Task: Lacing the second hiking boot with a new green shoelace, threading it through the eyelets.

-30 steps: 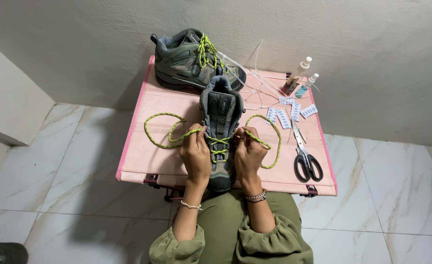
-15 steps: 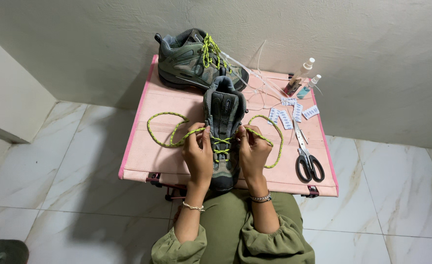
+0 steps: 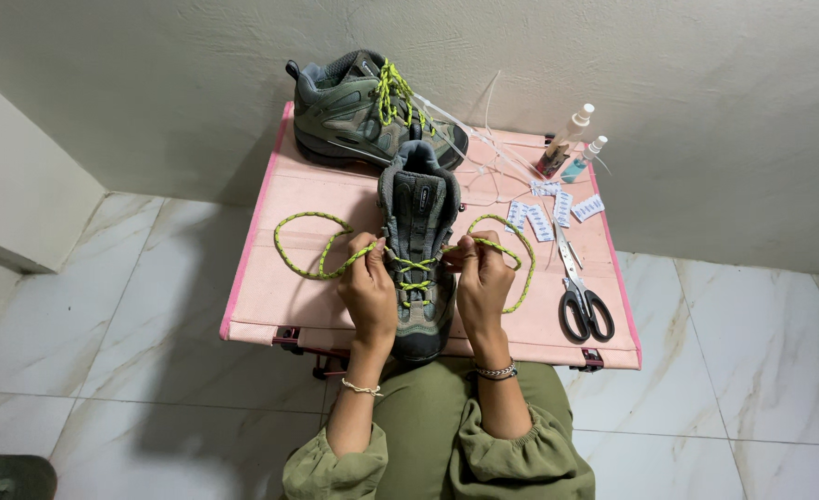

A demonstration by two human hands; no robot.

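A grey-green hiking boot (image 3: pixel 417 208) stands on the small pink table (image 3: pixel 270 287), toe toward me. A yellow-green lace (image 3: pixel 309 243) is threaded through its lower eyelets and loops out on both sides. My left hand (image 3: pixel 367 289) pinches the left strand beside the boot. My right hand (image 3: pixel 482 280) pinches the right strand, whose loop (image 3: pixel 519 255) curls out to the right. A second, matching boot (image 3: pixel 359 109) lies on its side at the back of the table, laced.
Black-handled scissors (image 3: pixel 581 294) lie right of my right hand. Several small white packets (image 3: pixel 553 208), two small spray bottles (image 3: pixel 572 139) and white plastic ties (image 3: pixel 488 139) sit at the back right. A wall stands close behind the table; marble floor surrounds it.
Both hands stay at the lace on the near boot, with the strands shifting only slightly. The boots and the table items have not moved.
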